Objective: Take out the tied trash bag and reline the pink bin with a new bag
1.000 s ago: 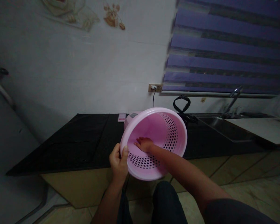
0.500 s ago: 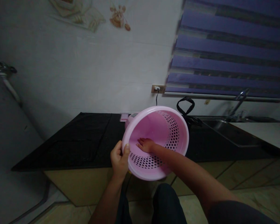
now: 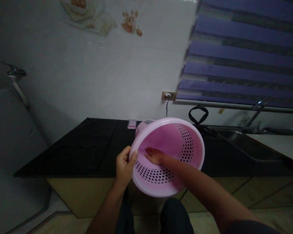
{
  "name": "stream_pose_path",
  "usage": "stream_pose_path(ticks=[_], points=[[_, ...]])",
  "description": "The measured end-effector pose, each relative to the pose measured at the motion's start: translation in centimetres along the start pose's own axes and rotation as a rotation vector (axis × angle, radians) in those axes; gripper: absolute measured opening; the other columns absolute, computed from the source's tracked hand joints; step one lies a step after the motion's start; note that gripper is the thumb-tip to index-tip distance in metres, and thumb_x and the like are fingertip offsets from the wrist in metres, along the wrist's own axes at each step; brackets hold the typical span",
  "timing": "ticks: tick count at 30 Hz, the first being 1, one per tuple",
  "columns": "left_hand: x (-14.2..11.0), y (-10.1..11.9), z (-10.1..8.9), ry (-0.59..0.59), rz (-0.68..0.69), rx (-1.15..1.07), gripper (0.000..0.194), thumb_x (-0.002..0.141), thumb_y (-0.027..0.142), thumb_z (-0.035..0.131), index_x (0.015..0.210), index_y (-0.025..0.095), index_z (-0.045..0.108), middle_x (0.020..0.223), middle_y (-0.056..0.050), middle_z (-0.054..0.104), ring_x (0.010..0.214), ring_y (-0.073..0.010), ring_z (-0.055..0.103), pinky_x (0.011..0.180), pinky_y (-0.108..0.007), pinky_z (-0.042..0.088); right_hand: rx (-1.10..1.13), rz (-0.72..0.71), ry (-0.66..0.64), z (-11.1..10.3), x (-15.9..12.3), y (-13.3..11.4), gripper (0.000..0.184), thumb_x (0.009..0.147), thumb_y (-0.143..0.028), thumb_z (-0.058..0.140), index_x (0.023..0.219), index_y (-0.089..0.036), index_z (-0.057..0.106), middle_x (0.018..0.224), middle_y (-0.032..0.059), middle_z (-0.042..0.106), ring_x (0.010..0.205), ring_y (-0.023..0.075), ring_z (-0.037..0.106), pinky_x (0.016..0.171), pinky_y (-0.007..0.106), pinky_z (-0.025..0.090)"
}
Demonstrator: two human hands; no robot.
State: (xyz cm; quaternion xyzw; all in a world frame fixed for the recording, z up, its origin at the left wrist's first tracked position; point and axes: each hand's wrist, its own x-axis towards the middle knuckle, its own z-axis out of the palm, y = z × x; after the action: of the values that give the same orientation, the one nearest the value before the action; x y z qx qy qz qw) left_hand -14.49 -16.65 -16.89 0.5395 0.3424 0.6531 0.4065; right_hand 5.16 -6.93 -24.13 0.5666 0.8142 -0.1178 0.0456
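A pink plastic basket (image 3: 168,191) with rows of holes in its wall is tilted so that its mouth faces me, over the front edge of the black counter. My left hand (image 3: 125,162) grips the left side of its rim, thumb on the inside and fingers behind. Reaching into the basket, my right hand (image 3: 154,156) lies with outstretched fingers against the inner surface. It holds nothing that I can see. Behind the basket's left side a pale pink object (image 3: 141,125) shows in part; whether it belongs to the basket I cannot tell.
A small pink-and-white item (image 3: 132,124) lies at the back of the black counter (image 3: 70,149). On the right are a black loop-shaped object (image 3: 198,114), a metal sink (image 3: 244,143) and a faucet (image 3: 257,112). A wall socket (image 3: 168,96) holds a plug with a cord.
The whole view has shifted, so things appear slightly lower and to the right. My left hand keeps the rim, and my right hand stays inside the basket with little change.
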Motion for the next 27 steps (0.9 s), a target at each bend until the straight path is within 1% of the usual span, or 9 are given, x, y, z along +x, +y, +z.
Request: stream_pose_path(ticks=[7, 14, 20, 23, 25, 27], points=[[1.1, 1.0, -0.1, -0.073, -0.039, -0.012, 0.039, 0.078, 0.048, 0.064, 0.06, 0.018, 0.046, 0.056, 0.006, 0.038, 0.052, -0.0095, 0.035, 0.047, -0.02, 0.028, 0.026, 0.003, -0.02, -0.4, 0.1, -0.2, 0.077, 0.096, -0.056, 0.012, 0.152, -0.005, 0.026, 0.152, 0.0159, 0.025, 0.142, 0.0274, 0.027, 0.119, 0.037, 0.022], [1.9, 2.2, -0.3, -0.117, -0.078, 0.003, 0.044, 0.072, 0.055, 0.066, 0.059, 0.018, 0.047, 0.055, 0.005, 0.042, 0.051, -0.0097, 0.039, 0.047, -0.021, 0.031, 0.04, -0.005, -0.018, -0.8, 0.0, -0.3, 0.077, 0.096, -0.055, 0.015, 0.149, -0.003, 0.033, 0.151, 0.019, 0.029, 0.141, 0.0278, 0.03, 0.118, 0.037, 0.024], [2.3, 2.4, -0.8, -0.145, -0.138, -0.031, 0.048, 0.068, 0.06, 0.068, 0.058, 0.019, 0.046, 0.054, 0.004, 0.044, 0.051, -0.0108, 0.043, 0.047, -0.021, 0.034, 0.012, 0.002, -0.023, -1.4, -0.1, -0.5, 0.074, 0.096, -0.055, 0.017, 0.149, -0.006, 0.035, 0.149, 0.017, 0.033, 0.139, 0.0272, 0.034, 0.116, 0.038, 0.027], [2.7, 2.5, -1.2, -0.187, -0.138, -0.05, 0.044, 0.067, 0.056, 0.071, 0.061, 0.018, 0.05, 0.056, 0.003, 0.048, 0.053, -0.0112, 0.046, 0.048, -0.021, 0.036, 0.012, -0.004, -0.042, -1.8, 0.0, -0.7, 0.073, 0.096, -0.053, 0.019, 0.148, -0.003, 0.035, 0.148, 0.019, 0.034, 0.137, 0.0286, 0.037, 0.116, 0.036, 0.028], [2.9, 2.6, -1.6, -0.228, -0.139, -0.079, 0.038, 0.064, 0.049, 0.075, 0.067, 0.017, 0.055, 0.061, 0.002, 0.054, 0.057, -0.0125, 0.05, 0.052, -0.022, 0.041, 0.019, -0.001, -0.06, -2.0, 0.1, -0.8, 0.074, 0.097, -0.052, 0.019, 0.148, -0.002, 0.034, 0.148, 0.0198, 0.033, 0.137, 0.0284, 0.036, 0.116, 0.035, 0.027], [3.1, 2.7, -1.9, -0.261, -0.146, -0.108, 0.033, 0.061, 0.041, 0.078, 0.072, 0.016, 0.058, 0.067, 0.001, 0.058, 0.062, -0.0134, 0.054, 0.058, -0.024, 0.045, 0.031, 0.015, -0.079, -2.2, 0.2, -0.9, 0.075, 0.096, -0.053, 0.019, 0.149, -0.002, 0.032, 0.149, 0.0189, 0.032, 0.138, 0.0275, 0.035, 0.117, 0.034, 0.026]])
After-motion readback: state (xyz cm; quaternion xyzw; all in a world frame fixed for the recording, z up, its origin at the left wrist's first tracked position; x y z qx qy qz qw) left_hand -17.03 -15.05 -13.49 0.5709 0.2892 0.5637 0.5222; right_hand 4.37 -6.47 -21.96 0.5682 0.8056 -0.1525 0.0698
